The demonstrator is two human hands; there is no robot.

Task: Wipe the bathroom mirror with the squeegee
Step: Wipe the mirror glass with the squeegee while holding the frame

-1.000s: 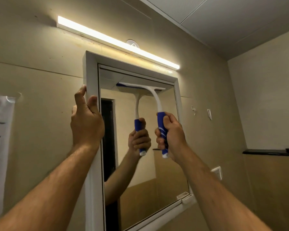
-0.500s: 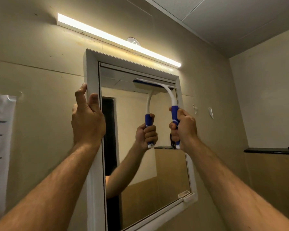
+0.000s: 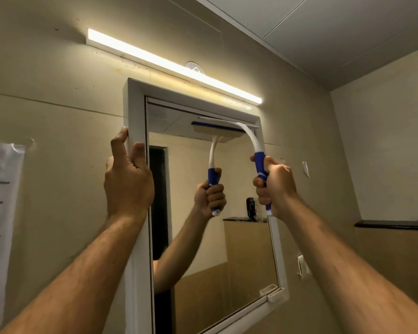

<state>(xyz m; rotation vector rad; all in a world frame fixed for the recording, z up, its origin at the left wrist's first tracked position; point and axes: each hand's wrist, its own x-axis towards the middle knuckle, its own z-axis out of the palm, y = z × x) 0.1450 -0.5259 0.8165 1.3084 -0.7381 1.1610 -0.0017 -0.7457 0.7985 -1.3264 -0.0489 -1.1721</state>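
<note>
Up at the top right corner of the mirror (image 3: 246,249), the squeegee (image 3: 247,138) sat with its blade flat against the glass, just under the upper edge of the white frame (image 3: 136,112). Its curved white neck swept down to a blue grip, and the right hand (image 3: 274,186) had that grip wrapped tight, fingers curled round it and pressed together, thumb up along the handle. Over on the other side, the left hand (image 3: 128,179) clasped the frame's left edge, fingers hooked round the outer side and the thumb resting against the front face. Both arms reached up from below. Reflected in the glass were the squeegee and the gripping hand. Above the mirror a light bar (image 3: 174,66) glowed; a paper sheet (image 3: 0,201) hung on the left wall, and a dark ledge (image 3: 391,224) ran along the right wall.
</note>
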